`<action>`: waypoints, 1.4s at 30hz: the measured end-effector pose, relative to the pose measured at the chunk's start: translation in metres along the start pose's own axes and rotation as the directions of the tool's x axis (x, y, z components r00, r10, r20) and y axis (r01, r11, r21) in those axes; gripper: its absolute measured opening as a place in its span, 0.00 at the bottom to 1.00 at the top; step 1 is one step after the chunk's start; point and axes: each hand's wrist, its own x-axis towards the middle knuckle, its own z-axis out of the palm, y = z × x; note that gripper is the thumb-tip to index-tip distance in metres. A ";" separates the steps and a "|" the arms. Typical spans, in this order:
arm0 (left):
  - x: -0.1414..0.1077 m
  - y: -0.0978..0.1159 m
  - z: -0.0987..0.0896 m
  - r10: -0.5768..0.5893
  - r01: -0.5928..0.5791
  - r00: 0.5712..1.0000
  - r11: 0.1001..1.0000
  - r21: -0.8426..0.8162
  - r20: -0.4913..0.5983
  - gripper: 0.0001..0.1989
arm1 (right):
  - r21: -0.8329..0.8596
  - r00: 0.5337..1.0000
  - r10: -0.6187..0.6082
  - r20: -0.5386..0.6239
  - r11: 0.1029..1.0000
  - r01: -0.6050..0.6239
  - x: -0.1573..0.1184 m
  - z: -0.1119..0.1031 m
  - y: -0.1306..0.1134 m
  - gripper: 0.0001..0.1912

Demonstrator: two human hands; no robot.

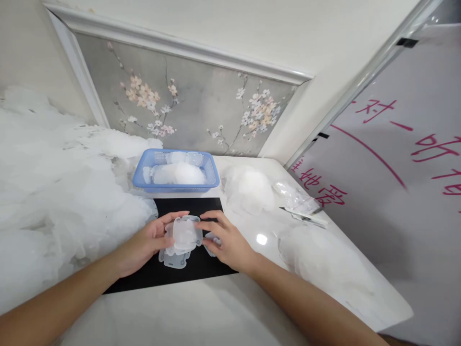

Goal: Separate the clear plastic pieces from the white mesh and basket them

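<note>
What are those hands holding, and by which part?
Translucent, plastic-looking pieces: the left hand pinches their left edge. The right hand is at their right edge; whether it grips too is unclear.

Blossom painting (194,98) and whiteboard (382,202) by the bench (180,315)
A pale frame (180,45) borders the grey painting of flowering branches; at right, pinkish-red handwriting (401,126) covers the whiteboard, and crumpled clear packaging (297,196) lies near the bench's edge.
</note>
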 end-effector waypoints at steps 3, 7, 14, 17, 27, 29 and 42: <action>0.000 0.001 0.001 -0.007 0.007 1.000 1.000 -0.010 0.012 0.34 | 0.059 0.998 -0.064 -0.014 0.996 0.065 -0.001 0.001 -0.001 0.12; 0.002 0.000 0.002 0.020 -0.021 0.999 1.000 -0.009 -0.038 0.37 | 0.408 0.979 0.194 -0.070 0.901 -0.150 0.003 0.000 -0.006 0.06; 0.005 0.000 -0.003 0.062 -0.056 0.971 0.998 0.033 -0.232 0.40 | 0.829 0.790 0.569 0.227 0.312 -0.464 0.012 -0.007 -0.004 0.20; 0.005 0.003 -0.003 0.036 -0.038 0.964 0.999 -0.001 -0.264 0.38 | 0.846 0.773 0.561 0.295 0.223 -0.484 0.014 -0.011 -0.002 0.22; 0.001 0.007 -0.001 0.032 -0.046 0.986 0.996 -0.081 -0.163 0.46 | 0.796 0.835 0.528 0.152 0.436 -0.420 0.013 -0.008 0.007 0.29; 0.002 0.005 -0.001 0.045 -0.055 0.991 0.996 -0.074 -0.123 0.46 | 0.705 0.859 0.510 0.046 0.593 -0.389 0.013 -0.010 0.006 0.31; -0.002 -0.002 0.000 0.054 -0.049 0.997 0.995 -0.088 0.055 0.45 | 0.049 1.000 0.021 -0.010 0.999 -0.021 0.000 -0.001 -0.001 0.13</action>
